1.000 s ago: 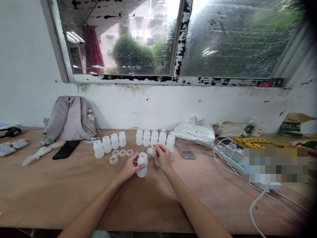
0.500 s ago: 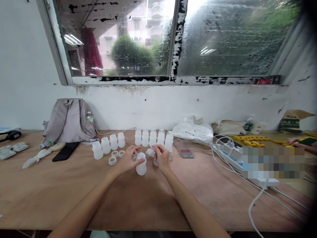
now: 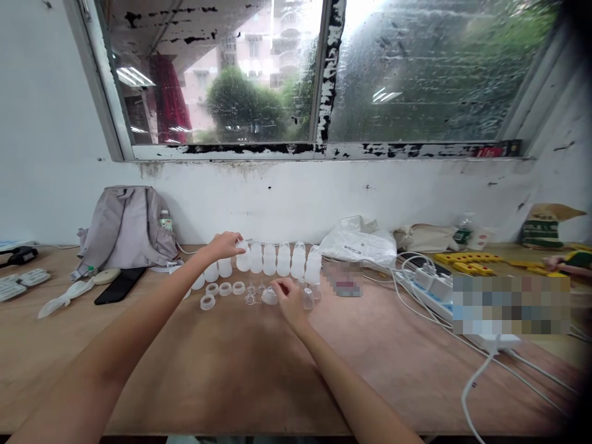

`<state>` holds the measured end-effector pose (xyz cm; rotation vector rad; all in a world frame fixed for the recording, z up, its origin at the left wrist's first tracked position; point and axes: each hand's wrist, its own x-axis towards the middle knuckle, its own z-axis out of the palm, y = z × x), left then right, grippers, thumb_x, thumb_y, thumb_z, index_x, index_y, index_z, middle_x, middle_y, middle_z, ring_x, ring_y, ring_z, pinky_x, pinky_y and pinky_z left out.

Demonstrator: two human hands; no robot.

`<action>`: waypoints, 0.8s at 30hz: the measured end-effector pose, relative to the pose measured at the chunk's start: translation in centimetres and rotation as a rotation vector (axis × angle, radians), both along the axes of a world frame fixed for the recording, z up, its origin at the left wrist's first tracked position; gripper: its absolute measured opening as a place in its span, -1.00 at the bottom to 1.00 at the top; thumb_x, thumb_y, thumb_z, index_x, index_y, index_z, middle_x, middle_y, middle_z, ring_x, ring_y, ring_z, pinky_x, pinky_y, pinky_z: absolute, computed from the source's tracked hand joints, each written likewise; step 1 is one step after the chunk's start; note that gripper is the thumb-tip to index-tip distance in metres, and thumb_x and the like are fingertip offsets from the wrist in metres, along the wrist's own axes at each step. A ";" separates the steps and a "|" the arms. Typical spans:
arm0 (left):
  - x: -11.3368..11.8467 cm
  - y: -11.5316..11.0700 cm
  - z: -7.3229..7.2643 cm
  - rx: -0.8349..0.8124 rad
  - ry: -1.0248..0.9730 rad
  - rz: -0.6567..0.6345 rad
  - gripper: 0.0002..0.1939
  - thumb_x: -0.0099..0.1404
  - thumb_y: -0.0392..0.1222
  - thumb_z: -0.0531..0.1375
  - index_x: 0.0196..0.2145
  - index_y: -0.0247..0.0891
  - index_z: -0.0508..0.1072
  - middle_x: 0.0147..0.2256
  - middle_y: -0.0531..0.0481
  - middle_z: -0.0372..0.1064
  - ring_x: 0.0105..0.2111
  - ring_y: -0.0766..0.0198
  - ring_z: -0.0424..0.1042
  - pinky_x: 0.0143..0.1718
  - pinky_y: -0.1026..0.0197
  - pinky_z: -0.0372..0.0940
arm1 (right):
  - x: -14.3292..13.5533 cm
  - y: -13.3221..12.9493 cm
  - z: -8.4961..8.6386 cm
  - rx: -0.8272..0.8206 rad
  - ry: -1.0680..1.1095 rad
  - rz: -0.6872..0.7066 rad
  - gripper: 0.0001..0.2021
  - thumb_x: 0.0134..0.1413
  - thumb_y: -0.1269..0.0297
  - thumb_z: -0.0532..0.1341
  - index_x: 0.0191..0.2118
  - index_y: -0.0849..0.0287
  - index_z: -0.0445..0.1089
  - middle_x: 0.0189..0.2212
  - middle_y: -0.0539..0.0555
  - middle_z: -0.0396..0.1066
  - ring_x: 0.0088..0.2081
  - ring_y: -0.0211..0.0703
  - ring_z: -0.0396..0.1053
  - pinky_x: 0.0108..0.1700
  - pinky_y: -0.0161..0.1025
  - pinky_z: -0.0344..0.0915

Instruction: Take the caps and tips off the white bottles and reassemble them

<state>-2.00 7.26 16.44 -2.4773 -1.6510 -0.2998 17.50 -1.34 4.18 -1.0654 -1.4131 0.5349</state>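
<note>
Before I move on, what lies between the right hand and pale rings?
Small clear teats and, by the right hand, a translucent piece, in head view.

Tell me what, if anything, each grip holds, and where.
The left grip holds a white bottle by its top; the right grip seems to pinch a translucent cap by its top.

Ten bottles (image 3: 269, 261), four rings (image 3: 208, 301)

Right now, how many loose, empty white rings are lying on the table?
4: the front ring and, behind it, a row of three: the left ring, the middle ring and the right ring. Some may be hidden by the right hand.
</note>
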 end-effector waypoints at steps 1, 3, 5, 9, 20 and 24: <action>0.0 0.8 -0.3 0.005 0.017 0.040 -0.59 0.11 0.00 0.09 -0.11 -0.23 0.31 -0.13 -0.09 0.35 -0.11 0.11 0.26 -0.17 0.15 0.12 | -0.3 -0.1 -0.3 0.001 -0.052 0.023 -0.81 -0.06 0.22 0.10 -0.51 0.17 0.37 -0.56 0.02 0.35 -0.50 -0.24 0.22 -0.44 -0.32 0.11; 0.2 2.0 -1.3 0.013 0.034 0.093 -0.62 0.13 -0.02 0.08 -0.12 -0.23 0.31 -0.11 -0.13 0.33 -0.07 0.06 0.23 -0.13 0.07 0.08 | -1.0 -0.5 -0.8 0.018 -0.160 0.075 -0.82 -0.05 0.27 0.09 -0.55 0.17 0.35 -0.60 0.00 0.31 -0.53 -0.26 0.19 -0.46 -0.33 0.10; 0.5 2.8 -2.4 0.017 0.039 0.131 -0.63 0.14 -0.05 0.07 -0.12 -0.26 0.31 -0.11 -0.19 0.33 -0.06 0.02 0.21 -0.11 0.00 0.05 | -1.7 -0.9 -1.3 0.057 -0.268 0.132 -0.82 -0.05 0.32 0.07 -0.57 0.17 0.33 -0.62 -0.01 0.27 -0.54 -0.28 0.17 -0.47 -0.34 0.08; 0.9 3.4 -4.4 0.019 0.051 0.178 -0.67 0.16 -0.09 0.07 -0.13 -0.26 0.31 -0.12 -0.22 0.33 -0.07 0.00 0.21 -0.11 -0.04 0.02 | -2.5 -1.7 -2.0 0.138 -0.426 0.199 -0.84 -0.02 0.38 0.05 -0.53 0.17 0.31 -0.58 0.00 0.27 -0.51 -0.28 0.19 -0.44 -0.36 0.08; 0.0 3.9 -5.6 0.010 0.058 0.212 -0.71 0.18 -0.11 0.05 -0.15 -0.24 0.32 -0.15 -0.22 0.34 -0.07 -0.01 0.20 -0.12 -0.08 0.00 | -2.6 -1.5 -2.6 0.151 -0.534 0.193 -0.87 -0.01 0.41 0.05 -0.47 0.16 0.31 -0.52 0.02 0.30 -0.48 -0.27 0.23 -0.42 -0.37 0.11; 0.5 2.6 -5.1 0.077 0.031 0.191 -0.61 0.19 -0.06 0.05 -0.04 -0.23 0.25 -0.03 -0.24 0.24 0.00 -0.04 0.11 -0.04 -0.13 -0.10 | -2.6 -1.4 -2.7 0.149 -0.512 0.197 -0.85 -0.01 0.39 0.05 -0.48 0.16 0.33 -0.53 0.02 0.31 -0.49 -0.26 0.24 -0.41 -0.35 0.11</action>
